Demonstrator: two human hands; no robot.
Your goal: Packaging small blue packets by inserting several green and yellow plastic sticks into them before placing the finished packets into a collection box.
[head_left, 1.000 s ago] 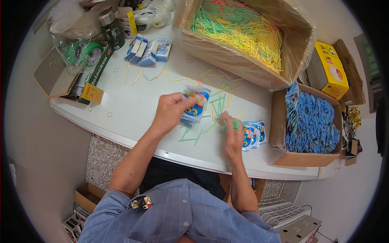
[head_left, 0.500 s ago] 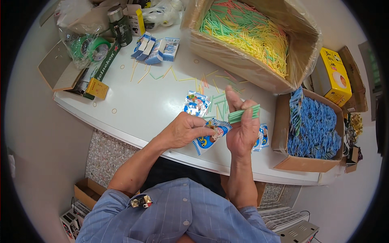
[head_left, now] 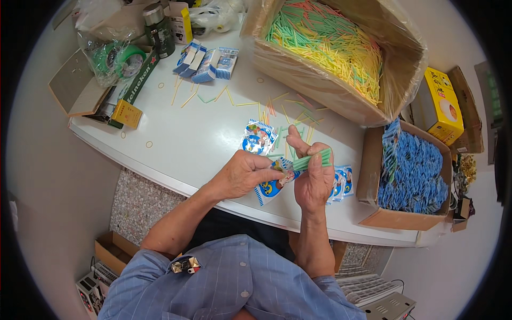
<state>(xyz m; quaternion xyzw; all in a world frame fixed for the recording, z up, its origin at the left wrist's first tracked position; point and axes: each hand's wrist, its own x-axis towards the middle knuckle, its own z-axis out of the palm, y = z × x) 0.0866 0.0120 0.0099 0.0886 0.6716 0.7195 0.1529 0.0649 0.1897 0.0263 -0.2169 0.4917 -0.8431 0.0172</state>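
Note:
My left hand point(head_left: 241, 174) pinches a small blue, white and silver printed packet point(head_left: 271, 189) between thumb and fingers. In my right hand point(head_left: 313, 190) is a bundle of thin green sticks point(head_left: 314, 160), held by the thumb against bent fingers while the index finger points up. The left ends of the sticks meet the packet's upper edge; I cannot tell whether they are inside it. A similar packet point(head_left: 258, 137) lies flat just beyond my left hand. Further packets point(head_left: 343, 183) lie to the right of my right wrist.
A large plastic-lined carton point(head_left: 298, 69) of green, yellow and pink sticks stands at the back. To the right, a cardboard box point(head_left: 397, 214) holds many blue packets. Loose sticks point(head_left: 247, 104) and small blue boxes point(head_left: 205, 69) lie on the white table point(head_left: 181, 128). A flask point(head_left: 159, 33) stands back left.
My right hand has moved slightly left and brought the green sticks against the packet's upper edge. My left hand has stayed nearly in place with the packet.

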